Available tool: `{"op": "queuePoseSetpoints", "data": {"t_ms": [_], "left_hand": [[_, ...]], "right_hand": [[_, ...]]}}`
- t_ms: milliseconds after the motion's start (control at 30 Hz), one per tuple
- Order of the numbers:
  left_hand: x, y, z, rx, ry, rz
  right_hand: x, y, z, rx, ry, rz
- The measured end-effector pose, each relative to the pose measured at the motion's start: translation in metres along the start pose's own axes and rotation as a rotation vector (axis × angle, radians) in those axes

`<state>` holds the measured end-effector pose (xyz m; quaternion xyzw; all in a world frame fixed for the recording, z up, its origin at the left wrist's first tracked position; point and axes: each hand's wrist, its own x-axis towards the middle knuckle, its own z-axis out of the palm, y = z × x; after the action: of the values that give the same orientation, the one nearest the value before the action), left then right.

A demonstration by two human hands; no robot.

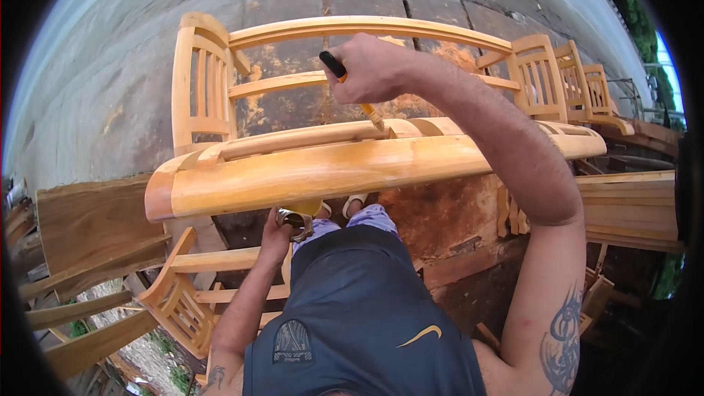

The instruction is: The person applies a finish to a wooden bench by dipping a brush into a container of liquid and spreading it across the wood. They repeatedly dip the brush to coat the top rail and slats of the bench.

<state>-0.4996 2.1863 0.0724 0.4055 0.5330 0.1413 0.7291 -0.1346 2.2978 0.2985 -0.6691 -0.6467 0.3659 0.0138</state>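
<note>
My right hand [370, 70] is closed around a paintbrush [370, 112] with a black handle end and a yellow lower part. Its bristle end points down at the inner edge of a wide, glossy wooden top rail [330, 172] on a bench-like frame, and seems to touch it. Below the near edge of that rail, my left hand [274, 240] grips a small open metal can [295, 226]. What is inside the can is hard to make out.
The bench frame has a slatted side [209, 88] at left and another slatted side [539, 77] at right. Further chairs [583, 88] stand beyond it. A wooden board [95, 224] lies at left, and another slatted piece [183, 312] stands at lower left. Stacked planks [627, 205] are at right.
</note>
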Motion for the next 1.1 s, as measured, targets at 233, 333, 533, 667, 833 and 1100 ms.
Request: {"op": "queuePoseSetpoints", "data": {"t_ms": [233,333,533,667,833,1100], "left_hand": [[-0.001,0.006,-0.004,0.011,0.012,-0.017],[0.0,0.006,-0.005,0.017,0.018,-0.026],[0.004,0.006,-0.009,0.076,-0.003,0.003],[0.005,0.003,-0.011,-0.011,0.003,-0.017],[0.0,0.01,-0.011,-0.016,0.036,-0.008],[0.004,0.006,-0.022,-0.026,-0.005,-0.018]], "right_hand": [[-0.016,0.016,-0.008,-0.012,0.091,0.053],[-0.012,0.002,0.005,-0.015,0.078,-0.007],[-0.006,0.001,0.016,-0.205,0.12,-0.142],[-0.007,0.004,0.03,-0.22,0.047,-0.157],[-0.007,0.006,0.015,-0.161,0.198,-0.155],[-0.018,0.021,0.001,-0.082,0.264,-0.027]]}}
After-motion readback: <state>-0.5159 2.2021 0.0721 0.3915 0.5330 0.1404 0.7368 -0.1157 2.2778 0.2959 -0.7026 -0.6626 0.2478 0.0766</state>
